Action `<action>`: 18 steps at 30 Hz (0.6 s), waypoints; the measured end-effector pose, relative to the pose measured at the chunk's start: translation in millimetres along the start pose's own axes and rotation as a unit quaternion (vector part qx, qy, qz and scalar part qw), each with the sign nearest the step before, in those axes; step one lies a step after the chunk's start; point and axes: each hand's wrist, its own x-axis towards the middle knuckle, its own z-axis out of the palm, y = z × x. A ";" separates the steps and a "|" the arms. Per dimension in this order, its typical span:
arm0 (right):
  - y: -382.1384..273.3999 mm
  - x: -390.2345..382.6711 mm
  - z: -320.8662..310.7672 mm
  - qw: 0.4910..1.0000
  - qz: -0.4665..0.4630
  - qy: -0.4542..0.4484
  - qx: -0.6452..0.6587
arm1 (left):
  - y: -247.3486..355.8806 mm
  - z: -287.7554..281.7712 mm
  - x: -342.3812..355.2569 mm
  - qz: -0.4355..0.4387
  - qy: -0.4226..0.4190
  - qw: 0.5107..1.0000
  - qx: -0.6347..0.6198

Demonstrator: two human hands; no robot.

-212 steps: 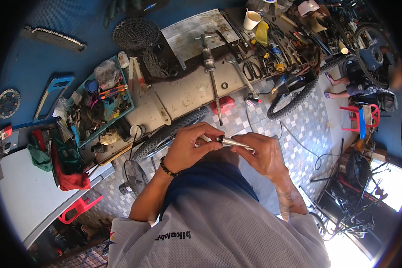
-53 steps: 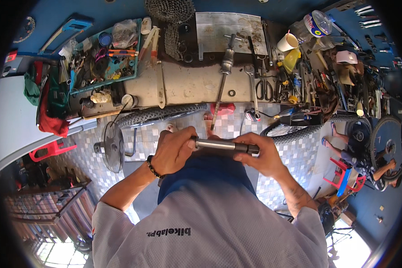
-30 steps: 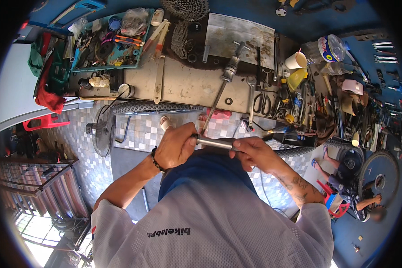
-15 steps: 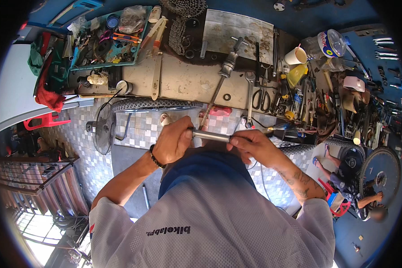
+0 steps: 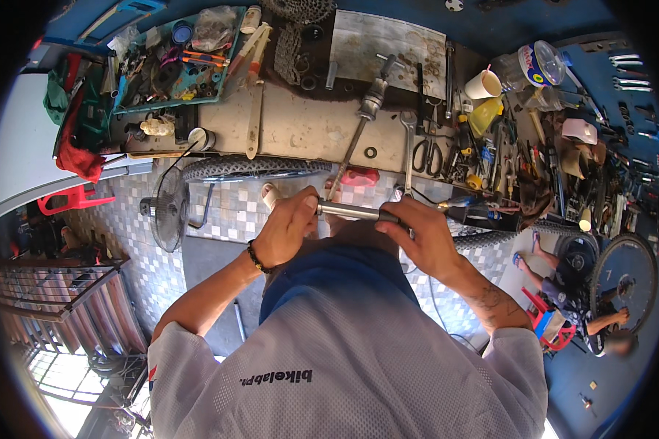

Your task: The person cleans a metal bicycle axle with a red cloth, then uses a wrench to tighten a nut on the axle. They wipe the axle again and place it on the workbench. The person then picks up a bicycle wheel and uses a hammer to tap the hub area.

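At frame centre, left hand (image 5: pixel 287 228) and right hand (image 5: pixel 426 233) grip opposite ends of a metal cylinder (image 5: pixel 351 211), fingers curled around it.

Right fingers (image 5: pixel 403 209) partly hide metal tube (image 5: pixel 350 211)

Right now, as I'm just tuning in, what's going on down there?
The person has a metal tube in both hands, held crosswise in front of the body: the left hand grips one end and the right hand the other, dark end. On the bench ahead lies a long tool, its shaft jutting past the front edge, with a wrench and scissors to its right. Far right, another person's hand is at a wheel.
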 end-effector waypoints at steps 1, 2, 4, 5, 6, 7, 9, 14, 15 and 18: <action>-0.2 0.2 1.0 0.988 -0.108 0.030 -0.105 | -1.1 1.1 -0.5 -0.017 -0.009 0.999 -0.030; -1.4 0.1 1.5 0.959 -0.190 0.076 -0.198 | -2.3 1.7 -0.6 -0.033 -0.017 0.998 -0.059; -5.9 -1.1 2.0 0.986 -0.108 0.063 -0.114 | -4.5 1.6 -1.3 -0.033 -0.018 0.997 -0.068; -8.5 -1.4 1.8 0.994 -0.070 0.048 -0.067 | -5.3 0.8 -1.4 -0.015 -0.011 0.999 -0.046; -9.8 -0.5 -0.9 0.996 0.078 0.000 0.048 | -5.8 -0.1 -1.5 0.003 -0.004 1.000 -0.024; -10.8 0.2 -4.0 0.962 0.210 -0.064 0.159 | -6.1 -0.9 -1.6 0.011 0.000 1.000 -0.015; -12.6 1.2 -5.7 0.868 0.349 -0.137 0.326 | -6.2 -1.4 -1.9 0.029 0.005 1.000 0.002; -9.9 -3.1 2.0 0.964 0.199 -0.058 0.165 | -6.7 4.3 -5.3 -0.036 -0.005 0.998 -0.049; -8.4 -4.9 3.8 0.994 0.097 -0.006 0.043 | -7.1 5.4 -6.0 -0.056 -0.004 0.996 -0.066; -2.8 -3.8 7.3 0.971 -0.148 0.039 -0.183 | -8.1 7.0 -7.2 -0.170 -0.007 0.976 -0.136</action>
